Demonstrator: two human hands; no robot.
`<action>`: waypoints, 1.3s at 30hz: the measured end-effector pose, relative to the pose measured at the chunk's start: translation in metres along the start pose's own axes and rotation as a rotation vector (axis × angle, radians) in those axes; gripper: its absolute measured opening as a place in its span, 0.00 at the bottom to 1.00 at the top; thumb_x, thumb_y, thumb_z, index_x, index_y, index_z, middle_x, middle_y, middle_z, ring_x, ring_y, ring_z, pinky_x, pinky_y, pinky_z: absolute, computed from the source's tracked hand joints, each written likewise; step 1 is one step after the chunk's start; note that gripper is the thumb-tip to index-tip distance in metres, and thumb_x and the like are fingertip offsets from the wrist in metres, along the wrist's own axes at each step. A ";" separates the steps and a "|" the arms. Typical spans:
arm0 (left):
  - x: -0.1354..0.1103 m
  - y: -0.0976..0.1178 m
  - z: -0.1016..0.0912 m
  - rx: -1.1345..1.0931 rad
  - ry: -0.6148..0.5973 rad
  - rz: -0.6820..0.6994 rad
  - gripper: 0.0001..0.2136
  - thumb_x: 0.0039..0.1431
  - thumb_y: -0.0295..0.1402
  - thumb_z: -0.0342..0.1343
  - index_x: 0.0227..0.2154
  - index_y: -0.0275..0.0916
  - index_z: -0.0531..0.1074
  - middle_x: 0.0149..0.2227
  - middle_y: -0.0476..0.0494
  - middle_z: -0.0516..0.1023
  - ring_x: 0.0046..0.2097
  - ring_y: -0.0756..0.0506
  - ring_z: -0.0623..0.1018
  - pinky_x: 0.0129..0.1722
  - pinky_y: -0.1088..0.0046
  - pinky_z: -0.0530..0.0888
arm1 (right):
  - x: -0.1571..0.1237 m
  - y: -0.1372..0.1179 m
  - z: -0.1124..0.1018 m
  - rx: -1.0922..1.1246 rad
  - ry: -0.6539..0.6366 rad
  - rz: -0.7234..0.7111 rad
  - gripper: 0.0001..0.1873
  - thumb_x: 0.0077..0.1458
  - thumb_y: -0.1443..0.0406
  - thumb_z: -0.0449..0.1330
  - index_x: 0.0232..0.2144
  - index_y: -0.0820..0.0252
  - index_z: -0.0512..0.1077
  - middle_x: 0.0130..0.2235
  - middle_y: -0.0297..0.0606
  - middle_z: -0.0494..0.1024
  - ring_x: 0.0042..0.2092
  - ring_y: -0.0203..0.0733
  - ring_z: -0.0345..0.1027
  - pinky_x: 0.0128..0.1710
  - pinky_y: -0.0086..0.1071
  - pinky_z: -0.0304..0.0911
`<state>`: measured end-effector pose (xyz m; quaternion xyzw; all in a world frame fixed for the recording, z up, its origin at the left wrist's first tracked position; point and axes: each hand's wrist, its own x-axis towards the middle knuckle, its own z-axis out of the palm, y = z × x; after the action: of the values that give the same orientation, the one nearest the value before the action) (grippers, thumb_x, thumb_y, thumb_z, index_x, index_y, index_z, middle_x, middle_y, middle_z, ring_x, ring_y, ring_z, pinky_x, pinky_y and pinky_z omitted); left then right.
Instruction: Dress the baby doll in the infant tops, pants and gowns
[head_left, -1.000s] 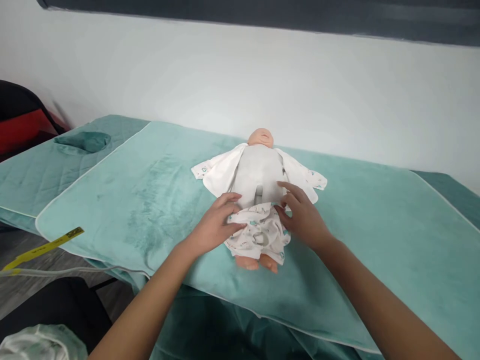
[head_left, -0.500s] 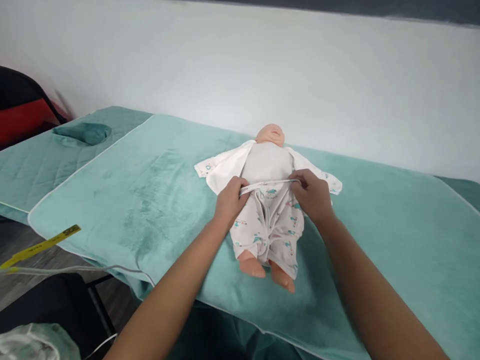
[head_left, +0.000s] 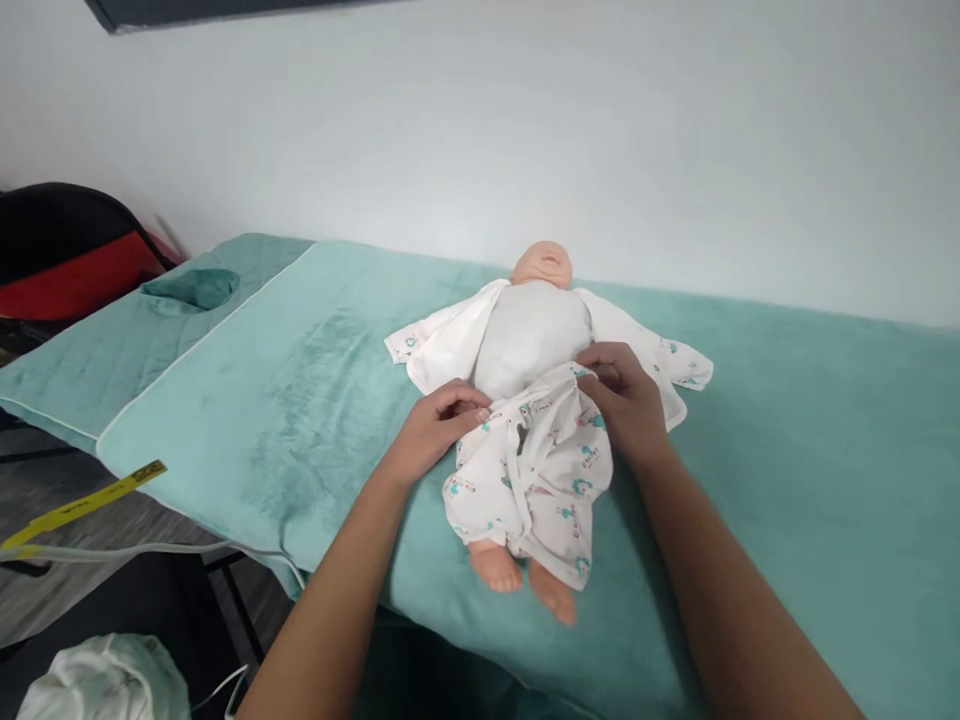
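Observation:
A baby doll [head_left: 529, 335] lies on its back on the green bed cover, head toward the wall and bare feet toward me. Its white baby jacket [head_left: 448, 352] is spread apart at the front, showing the pale cloth torso. White baby pants [head_left: 487, 475] with small coloured prints cover its legs, and a thin white tie [head_left: 519, 480] hangs down their front. My left hand [head_left: 435, 430] pinches the pants' waist edge on the left side. With closed fingers, my right hand [head_left: 624, 400] grips the waist on the other side; its fingertips are partly hidden.
The green bed cover [head_left: 247, 400] runs along a white wall [head_left: 480, 140]. At its left end is a face cushion [head_left: 193, 288]. A red and black chair [head_left: 82, 250] stands beyond. Near left are a yellow tag [head_left: 90, 505], a cable [head_left: 150, 550] and bundled cloth [head_left: 109, 680].
The waistband was stretched straight across between my hands; now it slants and bunches. My left hand has moved left and slightly down, and the tie now hangs over the pants' front. The view has shifted.

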<state>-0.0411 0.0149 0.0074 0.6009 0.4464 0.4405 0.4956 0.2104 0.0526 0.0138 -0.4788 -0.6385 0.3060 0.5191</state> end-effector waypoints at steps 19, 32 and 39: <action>-0.015 0.000 -0.001 0.058 -0.030 0.048 0.11 0.53 0.36 0.63 0.39 0.40 0.79 0.41 0.43 0.71 0.41 0.47 0.71 0.42 0.71 0.67 | -0.006 -0.001 -0.001 -0.031 -0.194 -0.157 0.09 0.53 0.56 0.64 0.30 0.54 0.71 0.66 0.38 0.62 0.70 0.53 0.42 0.66 0.51 0.44; -0.016 -0.011 0.014 0.237 0.191 0.156 0.07 0.59 0.36 0.56 0.29 0.39 0.70 0.54 0.37 0.73 0.49 0.42 0.76 0.46 0.66 0.72 | -0.009 -0.003 0.004 -0.063 -0.127 -0.175 0.11 0.56 0.55 0.62 0.28 0.54 0.72 0.63 0.41 0.65 0.67 0.52 0.50 0.65 0.51 0.48; -0.024 -0.011 0.019 0.299 0.239 0.187 0.06 0.58 0.34 0.57 0.30 0.39 0.67 0.53 0.38 0.74 0.45 0.45 0.76 0.43 0.68 0.72 | -0.010 -0.007 0.006 -0.137 -0.123 -0.352 0.04 0.55 0.61 0.62 0.34 0.52 0.72 0.60 0.39 0.69 0.65 0.51 0.55 0.63 0.51 0.52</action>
<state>-0.0291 -0.0115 -0.0076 0.6500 0.5047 0.4815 0.3016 0.2030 0.0415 0.0150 -0.3742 -0.7623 0.1949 0.4907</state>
